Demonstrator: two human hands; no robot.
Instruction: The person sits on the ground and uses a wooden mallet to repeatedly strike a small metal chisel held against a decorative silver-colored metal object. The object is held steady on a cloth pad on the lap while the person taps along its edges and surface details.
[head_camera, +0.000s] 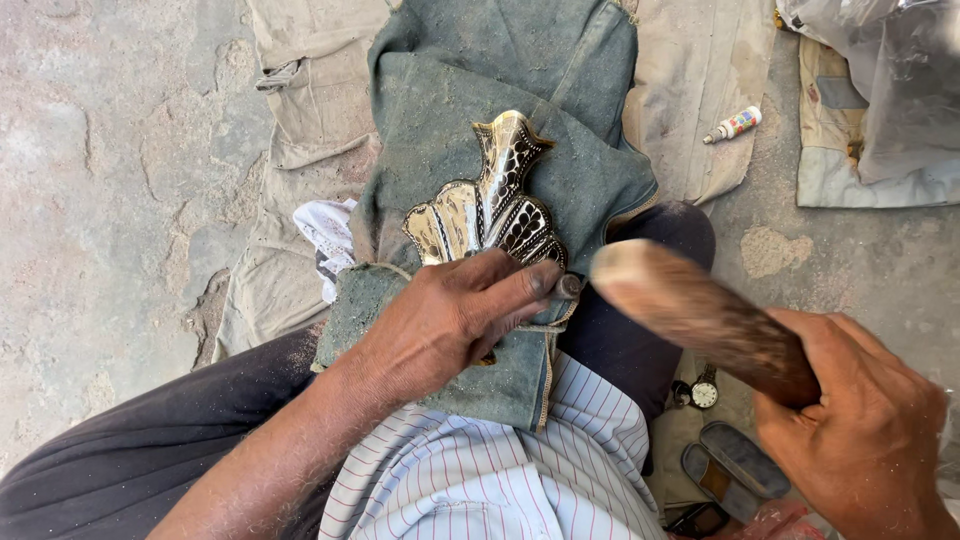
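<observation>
Denim lap cloth: brass ornament under left hand, right of it mallet.

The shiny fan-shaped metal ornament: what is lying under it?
The shiny fan-shaped metal ornament lies on a dusty grey-green denim cloth over the lap. The left hand covers its lower edge, so that part is hidden.

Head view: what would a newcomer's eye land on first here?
First the shiny fan-shaped metal piece, patterned in black, lying on a dusty denim cloth over the person's lap at centre. The left hand presses on its lower edge, while the right hand grips a blurred wooden handle at lower right. A small glue bottle lies at upper right.
</observation>
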